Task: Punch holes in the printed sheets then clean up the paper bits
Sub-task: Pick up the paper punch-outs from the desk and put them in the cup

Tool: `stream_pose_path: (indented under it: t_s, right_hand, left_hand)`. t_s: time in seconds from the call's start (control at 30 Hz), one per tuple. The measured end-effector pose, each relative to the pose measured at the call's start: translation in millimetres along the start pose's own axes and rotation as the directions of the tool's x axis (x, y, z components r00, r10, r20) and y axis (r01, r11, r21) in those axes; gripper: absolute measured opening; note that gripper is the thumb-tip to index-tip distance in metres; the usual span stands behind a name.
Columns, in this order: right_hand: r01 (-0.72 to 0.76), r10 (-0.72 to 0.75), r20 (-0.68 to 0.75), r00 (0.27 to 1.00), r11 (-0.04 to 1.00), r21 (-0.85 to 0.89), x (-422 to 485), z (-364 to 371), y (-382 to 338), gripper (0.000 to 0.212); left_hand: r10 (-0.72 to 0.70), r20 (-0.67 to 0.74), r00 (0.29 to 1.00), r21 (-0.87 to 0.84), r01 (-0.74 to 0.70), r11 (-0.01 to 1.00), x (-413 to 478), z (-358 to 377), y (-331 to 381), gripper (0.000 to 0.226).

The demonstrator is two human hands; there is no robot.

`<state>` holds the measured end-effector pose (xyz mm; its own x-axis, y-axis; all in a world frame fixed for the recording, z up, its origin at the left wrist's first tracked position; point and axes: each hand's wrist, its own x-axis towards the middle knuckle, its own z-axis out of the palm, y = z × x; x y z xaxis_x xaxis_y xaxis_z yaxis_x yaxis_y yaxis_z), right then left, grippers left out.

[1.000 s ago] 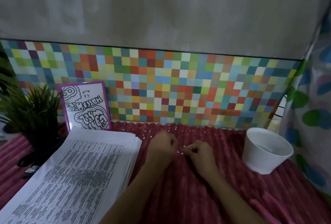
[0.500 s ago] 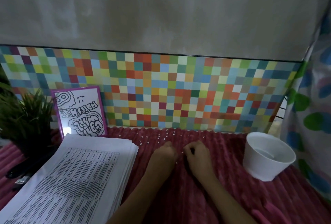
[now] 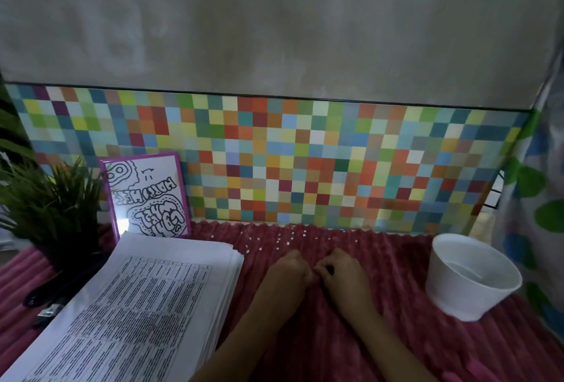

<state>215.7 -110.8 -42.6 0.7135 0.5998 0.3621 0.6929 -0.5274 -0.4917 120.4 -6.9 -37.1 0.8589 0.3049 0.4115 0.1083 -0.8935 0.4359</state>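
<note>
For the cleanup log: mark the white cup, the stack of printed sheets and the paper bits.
white cup (image 3: 457, 296): head view, outer wall.
stack of printed sheets (image 3: 137, 305): head view, top page.
paper bits (image 3: 278, 248): head view, one bit.

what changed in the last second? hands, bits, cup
The left hand and right hand, fingers curled, drew together on the ribbed red cloth and now nearly touch; whether either holds paper is unclear. The stack of printed sheets, round white cup and scattered white paper bits beyond the hands stayed put.

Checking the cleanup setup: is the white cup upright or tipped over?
Upright. The white cup stands on its base on the red ribbed cloth, round mouth facing up.
</note>
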Motion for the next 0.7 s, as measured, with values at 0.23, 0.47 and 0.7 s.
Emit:
stream_pose_path:
  t_s: [0.23, 0.47, 0.7]
  right_hand:
    - [-0.099, 0.101, -0.085, 0.991, 0.995, 0.022, 1, 7, 2, 0.015]
    - [-0.193, 0.253, -0.123, 0.959, 0.909, 0.368, 5, 1, 13, 0.017]
    - [-0.175, 0.217, -0.051, 0.975, 0.887, 0.428, 9, -9, 12, 0.016]
  left_hand:
    - [-0.023, 0.042, 0.999, 0.072, 0.020, 0.997, -8, 3, 0, 0.018]
    - [0.017, -0.174, 0.985, -0.031, -0.023, 0.999, -5, -3, -10, 0.014]
    - [0.009, -0.094, 0.995, -0.039, -0.012, 0.999, 0, 3, -6, 0.016]
